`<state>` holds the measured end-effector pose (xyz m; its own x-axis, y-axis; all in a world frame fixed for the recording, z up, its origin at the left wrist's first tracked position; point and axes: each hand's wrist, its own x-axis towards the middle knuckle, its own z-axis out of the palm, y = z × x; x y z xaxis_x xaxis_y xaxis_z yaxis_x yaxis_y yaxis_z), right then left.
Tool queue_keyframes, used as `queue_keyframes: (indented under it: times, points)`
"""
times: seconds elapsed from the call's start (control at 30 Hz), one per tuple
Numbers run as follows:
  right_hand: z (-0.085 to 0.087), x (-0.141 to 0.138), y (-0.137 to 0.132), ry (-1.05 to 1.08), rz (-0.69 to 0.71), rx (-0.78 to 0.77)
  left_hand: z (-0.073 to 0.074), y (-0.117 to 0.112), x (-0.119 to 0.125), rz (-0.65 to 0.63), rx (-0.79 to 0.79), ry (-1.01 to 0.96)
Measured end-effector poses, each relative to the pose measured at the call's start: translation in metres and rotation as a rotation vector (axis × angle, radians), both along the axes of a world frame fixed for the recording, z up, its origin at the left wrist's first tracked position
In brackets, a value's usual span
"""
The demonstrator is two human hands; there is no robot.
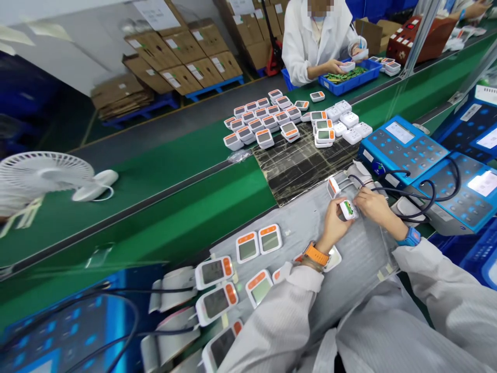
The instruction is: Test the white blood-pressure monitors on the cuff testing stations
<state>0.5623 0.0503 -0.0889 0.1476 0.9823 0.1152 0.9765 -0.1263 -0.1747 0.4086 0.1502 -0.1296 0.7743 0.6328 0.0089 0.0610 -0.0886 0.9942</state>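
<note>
My left hand (334,224), with an orange watch band at the wrist, is closed around a small white device (347,209). The device's back faces up, and something green, like batteries, shows in its recess. Close against its right edge is my right hand (371,205), fingers pinched together; what they hold, if anything, is hidden. Just beyond my left hand stands another white device with an orange panel (333,187), beside pale tubes. White monitors with grey screens and orange buttons (270,239) lie on the grey mat (310,228), some partly covered by my left sleeve.
Blue test boxes (404,137) with dark cables stand at right; another blue box (70,326) is at lower left. Several white monitors (264,138) crowd the far bench. A co-worker in white (310,46) holds a device over a blue tray (349,83). A fan (46,173) stands left.
</note>
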Motion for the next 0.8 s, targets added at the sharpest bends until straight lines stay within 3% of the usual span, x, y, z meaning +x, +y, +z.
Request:
queue_keyframes:
  times: [0.37,0.57,0.8]
  points:
    - [-0.007,-0.007,0.003,0.038,-0.055,0.079,0.003,0.0,0.001,-0.022,-0.066,-0.061]
    - [-0.008,-0.004,0.005,0.014,-0.044,0.033,0.005,0.0,0.001,-0.028,-0.043,-0.016]
    - [-0.004,-0.005,-0.013,-0.002,0.021,0.081,-0.002,0.0,0.001,-0.003,-0.035,-0.071]
